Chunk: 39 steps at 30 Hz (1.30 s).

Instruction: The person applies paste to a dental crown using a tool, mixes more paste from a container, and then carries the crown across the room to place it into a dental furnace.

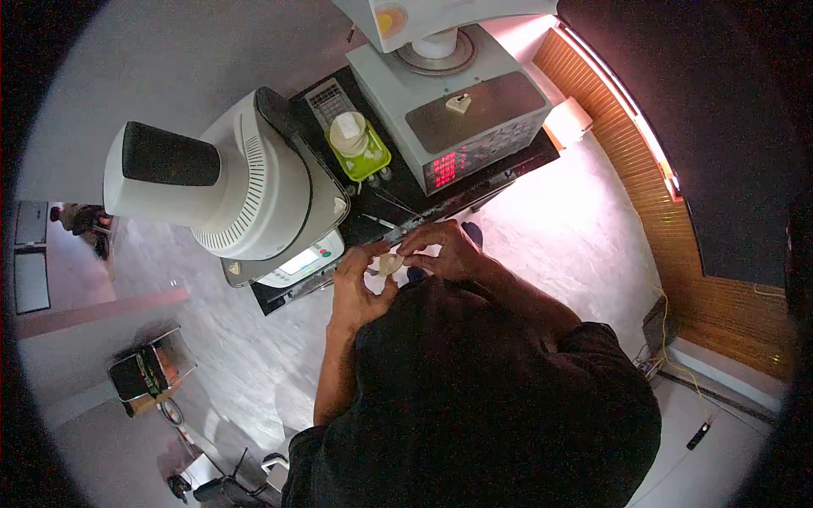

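A small pale, rounded piece [390,263] is held between the two hands, in front of the dark-shirted chest. My left hand [359,284] grips its left side with curled fingers and thumb. On the other side, my right hand [444,251] pinches at the piece's right edge with the fingertips. Just beyond the hands, a thin light tool [378,221] lies on the black bench [412,200]. Farther back, a green tray [374,160] holds a stack of round pale pieces [348,134].
On the left stands a large white machine [284,190] with a lit screen [299,261]. Behind on the right is a grey machine [474,118] with red digits and a small pale item [458,103] on top. A keypad-like object [330,102] lies behind the tray.
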Available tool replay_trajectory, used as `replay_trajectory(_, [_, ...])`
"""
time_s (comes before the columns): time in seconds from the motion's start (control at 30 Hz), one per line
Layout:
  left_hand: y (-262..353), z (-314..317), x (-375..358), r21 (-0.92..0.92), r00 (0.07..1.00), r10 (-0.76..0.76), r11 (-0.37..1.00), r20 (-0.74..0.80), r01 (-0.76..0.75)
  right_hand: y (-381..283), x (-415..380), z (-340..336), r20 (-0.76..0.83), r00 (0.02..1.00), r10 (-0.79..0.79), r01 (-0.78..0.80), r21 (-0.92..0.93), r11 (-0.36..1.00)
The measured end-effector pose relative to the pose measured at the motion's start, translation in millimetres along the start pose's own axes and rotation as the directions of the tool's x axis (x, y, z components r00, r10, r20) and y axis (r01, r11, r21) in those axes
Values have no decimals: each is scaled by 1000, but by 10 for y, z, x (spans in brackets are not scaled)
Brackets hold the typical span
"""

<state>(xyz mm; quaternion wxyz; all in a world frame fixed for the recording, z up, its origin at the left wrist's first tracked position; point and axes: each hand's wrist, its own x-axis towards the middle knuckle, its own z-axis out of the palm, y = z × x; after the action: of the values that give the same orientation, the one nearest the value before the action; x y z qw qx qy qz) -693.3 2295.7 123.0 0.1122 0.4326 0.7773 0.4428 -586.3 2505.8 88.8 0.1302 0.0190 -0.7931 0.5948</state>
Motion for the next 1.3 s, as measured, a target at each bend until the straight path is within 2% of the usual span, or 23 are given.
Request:
replay_trajectory(0.3, [86,-35,28,14,999,30,999,-28,-30,-20,29,11,-2,1000,10,-10,-7,1000])
replay_trajectory(0.4, [129,-47,46,17,999,32,999,-37,-31,96,30,32,-14,998,-69,69,18,997])
replay_trajectory(0.7, [174,-78,112,20,998,65,998,-10,-65,92,17,-3,-28,998,-50,51,56,997])
replay_trajectory(0.77, [180,-78,135,14,999,42,999,4,-42,84,21,-35,-43,996,-72,74,47,996])
replay_trajectory(0.97, [160,-78,220,54,989,131,989,63,-135,31,3,-139,-71,992,-107,104,-43,994])
replay_trajectory(1.1, [244,-77,264,17,989,145,989,28,-145,0,-21,-194,-123,983,-133,121,-105,987])
replay_trajectory(1.3, [190,-115,205,9,988,152,988,-38,-152,-109,-45,-395,-204,976,-76,60,-84,995])
